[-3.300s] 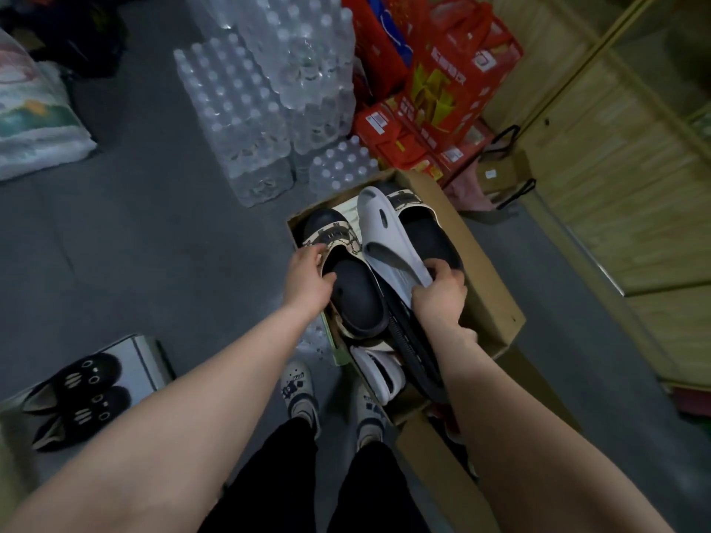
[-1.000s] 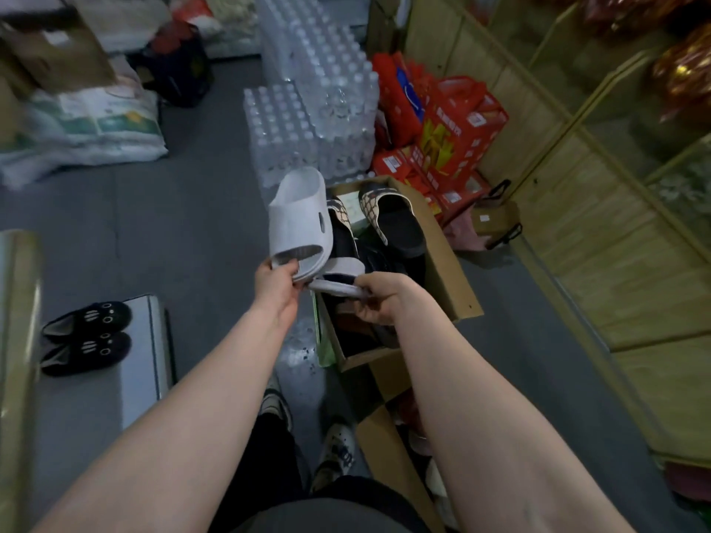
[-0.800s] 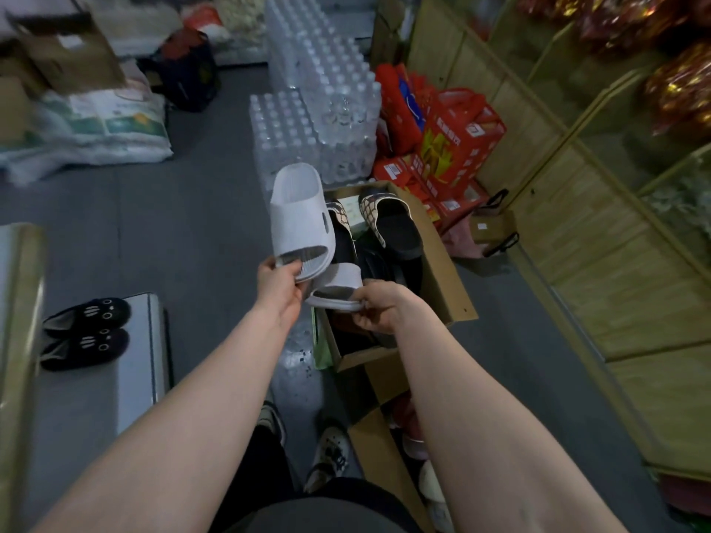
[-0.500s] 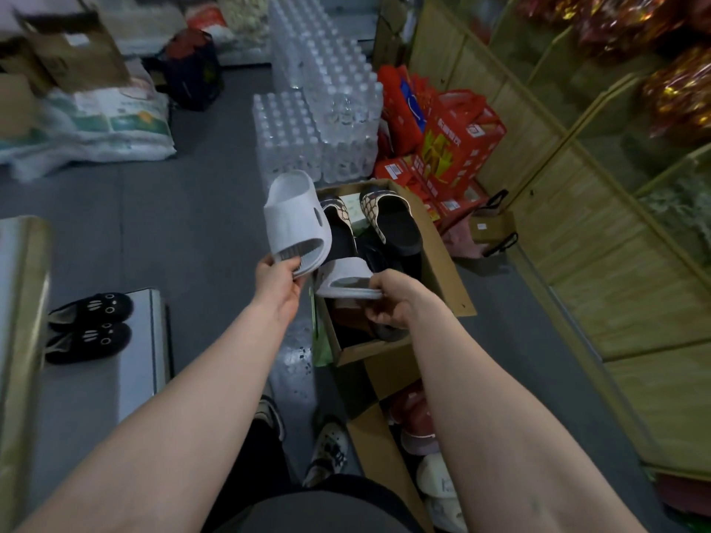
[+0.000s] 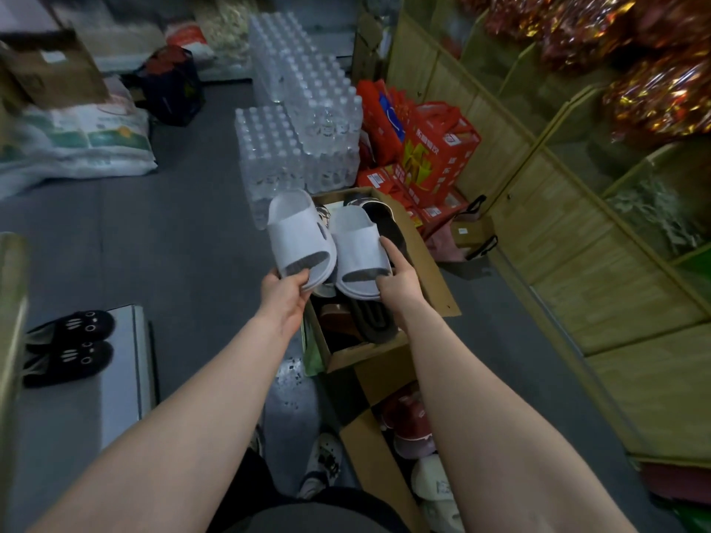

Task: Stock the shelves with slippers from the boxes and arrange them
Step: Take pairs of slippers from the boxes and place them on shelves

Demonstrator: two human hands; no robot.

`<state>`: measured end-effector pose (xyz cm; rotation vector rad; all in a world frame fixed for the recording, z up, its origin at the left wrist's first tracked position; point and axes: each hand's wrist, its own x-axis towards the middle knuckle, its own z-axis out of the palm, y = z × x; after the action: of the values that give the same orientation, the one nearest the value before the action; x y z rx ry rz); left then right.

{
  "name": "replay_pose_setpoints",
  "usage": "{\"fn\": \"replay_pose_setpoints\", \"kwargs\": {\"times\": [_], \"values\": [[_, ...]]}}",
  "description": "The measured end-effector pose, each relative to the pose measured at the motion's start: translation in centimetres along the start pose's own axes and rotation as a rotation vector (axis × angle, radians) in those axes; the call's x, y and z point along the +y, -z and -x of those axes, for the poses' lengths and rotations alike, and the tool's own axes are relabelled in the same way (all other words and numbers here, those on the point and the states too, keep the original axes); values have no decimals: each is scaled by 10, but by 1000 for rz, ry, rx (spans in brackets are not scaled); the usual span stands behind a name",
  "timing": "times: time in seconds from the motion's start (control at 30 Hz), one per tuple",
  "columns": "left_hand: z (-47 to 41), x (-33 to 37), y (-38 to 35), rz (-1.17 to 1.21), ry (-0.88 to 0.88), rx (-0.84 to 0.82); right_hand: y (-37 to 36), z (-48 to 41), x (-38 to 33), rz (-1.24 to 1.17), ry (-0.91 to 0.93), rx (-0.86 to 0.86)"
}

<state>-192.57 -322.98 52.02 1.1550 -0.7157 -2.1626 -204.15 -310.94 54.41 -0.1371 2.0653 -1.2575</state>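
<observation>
Item 1: first white slipper (image 5: 298, 234). Open-toed slide, plain white, with a broad moulded strap and a small oval vent on its side. The footbed shows grey in the shadow under the strap. Held up over the near-left corner of the cardboard box (image 5: 434, 290), sole down, one end pointing away from the person.

Item 2: second white slipper (image 5: 358, 244). Matches item 1 in colour, strap and shape. It is held beside the first with their inner edges touching, directly over the box.

Grip: the left hand (image 5: 284, 298) holds the first slipper at its near end, fingers curled into the strap opening. The right hand (image 5: 402, 280) holds the second the same way, fingertips tucked in the opening and thumb laid along the slipper's outer edge.

Item 3: cardboard box, brown, flaps open, standing on the grey floor (image 5: 173, 244). It contains mixed slippers: a dark ribbed one (image 5: 375, 325) at the near end and a black one with a patterned strap (image 5: 369, 203) at the far end.

Item 4: second open box (image 5: 369, 455), nearer the person's feet, holding red, pink and cream slippers.

Item 5: pair of black slippers (image 5: 69, 348) with white face markings, side by side on a pale shelf (image 5: 119, 363) at the left.

Surroundings: shrink-wrapped packs of water bottles (image 5: 300, 140) beyond the box, red gift cartons (image 5: 434, 148) to their right, white sacks (image 5: 77, 140) at far left and wooden cabinets (image 5: 577, 244) along the right.
</observation>
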Motion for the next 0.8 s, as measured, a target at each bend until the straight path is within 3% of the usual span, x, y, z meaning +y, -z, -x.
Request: {"fn": "replay_pose_setpoints", "kwargs": {"times": [0.13, 0.33, 0.57, 0.73, 0.8], "values": [[-6, 3, 2, -6, 73, -14, -8, 4, -2, -17, 55, -10], [-5, 0, -5, -252, 230, -180, -19, 3, -1, 64, 105, -72], [-16, -6, -8, -331, 167, -144, -13, -6, 2, -358, -52, -232], [-17, -13, -8, -598, 57, -154, -9, -15, 12, -203, -111, -272], [-18, -15, -6, -604, 68, -191, -9, -19, 15, -212, -134, -248]]}}
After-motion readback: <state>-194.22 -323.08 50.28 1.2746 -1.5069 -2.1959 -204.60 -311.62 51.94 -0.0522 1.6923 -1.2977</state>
